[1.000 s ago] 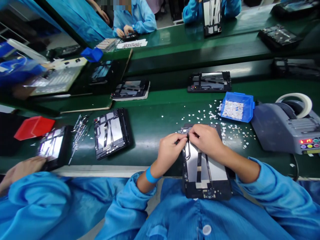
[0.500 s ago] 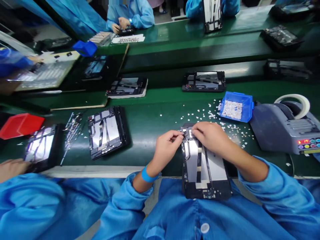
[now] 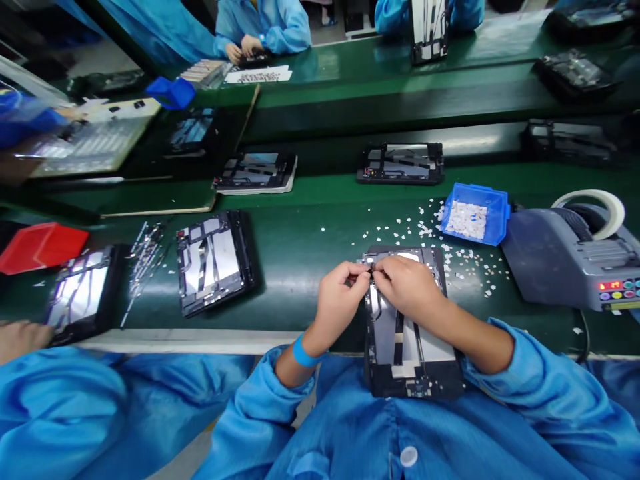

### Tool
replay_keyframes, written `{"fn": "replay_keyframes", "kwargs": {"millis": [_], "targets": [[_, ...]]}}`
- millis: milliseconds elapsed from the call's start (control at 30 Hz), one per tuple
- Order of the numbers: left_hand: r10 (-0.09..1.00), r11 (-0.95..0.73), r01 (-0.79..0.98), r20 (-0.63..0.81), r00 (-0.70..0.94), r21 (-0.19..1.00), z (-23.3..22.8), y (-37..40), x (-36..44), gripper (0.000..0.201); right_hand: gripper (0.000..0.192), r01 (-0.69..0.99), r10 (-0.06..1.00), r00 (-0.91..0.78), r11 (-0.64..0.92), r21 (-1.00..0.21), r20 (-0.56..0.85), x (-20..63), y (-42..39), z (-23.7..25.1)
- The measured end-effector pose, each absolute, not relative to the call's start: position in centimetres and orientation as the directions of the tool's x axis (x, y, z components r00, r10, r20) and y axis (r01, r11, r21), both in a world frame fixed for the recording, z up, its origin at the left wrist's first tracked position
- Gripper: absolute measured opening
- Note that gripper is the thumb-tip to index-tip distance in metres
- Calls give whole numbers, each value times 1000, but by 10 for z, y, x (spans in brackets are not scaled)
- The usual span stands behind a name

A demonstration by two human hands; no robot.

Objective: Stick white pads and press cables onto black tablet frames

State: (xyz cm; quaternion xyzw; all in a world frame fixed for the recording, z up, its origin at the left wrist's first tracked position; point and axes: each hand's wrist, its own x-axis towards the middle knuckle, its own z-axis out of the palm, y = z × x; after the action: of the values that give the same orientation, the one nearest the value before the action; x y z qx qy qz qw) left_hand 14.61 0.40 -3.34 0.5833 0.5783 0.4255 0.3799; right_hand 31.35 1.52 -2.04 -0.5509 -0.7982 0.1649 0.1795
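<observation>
An opened tablet point(image 3: 413, 347), its inside facing up, lies in front of me and overhangs the bench's near edge. Both hands meet at its upper left corner. My left hand point(image 3: 341, 293) is closed in a pinch at that corner, thumb against forefinger. Right beside it, my right hand point(image 3: 407, 287) pinches at the same spot, its palm over the upper part of the tablet. Whatever small part lies between the fingertips is hidden. White paper bits point(image 3: 425, 230) are scattered just beyond the tablet.
A blue bin point(image 3: 495, 200) of white bits and a grey tape dispenser point(image 3: 545, 260) stand to the right. At left are stacked tablets point(image 3: 210, 263), thin metal strips point(image 3: 143, 260) and a red bin point(image 3: 45, 247). A co-worker's hand point(image 3: 23, 340) rests at far left. Another tablet point(image 3: 400, 163) lies on the line ahead.
My right hand has moved left across the tablet's top, its fingertips now meeting my left hand's. The tablet on the line ahead has shifted slightly left.
</observation>
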Motion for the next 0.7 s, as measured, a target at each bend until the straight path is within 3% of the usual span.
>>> {"fn": "replay_keyframes", "kwargs": {"millis": [233, 533, 700], "targets": [[975, -199, 500, 224, 10, 843, -31, -2, 151, 14, 16, 824, 959, -272, 273, -497, 75, 315, 18, -17], [998, -12, 342, 30, -49, 940, -34, 4, 149, 8, 14, 773, 954, -271, 293, -563, 125, 319, 19, -23], [997, -31, 341, 51, -49, 940, -35, 4, 150, 8, 11, 759, 954, -263, 298, -578, 146, 321, 16, -25]]}}
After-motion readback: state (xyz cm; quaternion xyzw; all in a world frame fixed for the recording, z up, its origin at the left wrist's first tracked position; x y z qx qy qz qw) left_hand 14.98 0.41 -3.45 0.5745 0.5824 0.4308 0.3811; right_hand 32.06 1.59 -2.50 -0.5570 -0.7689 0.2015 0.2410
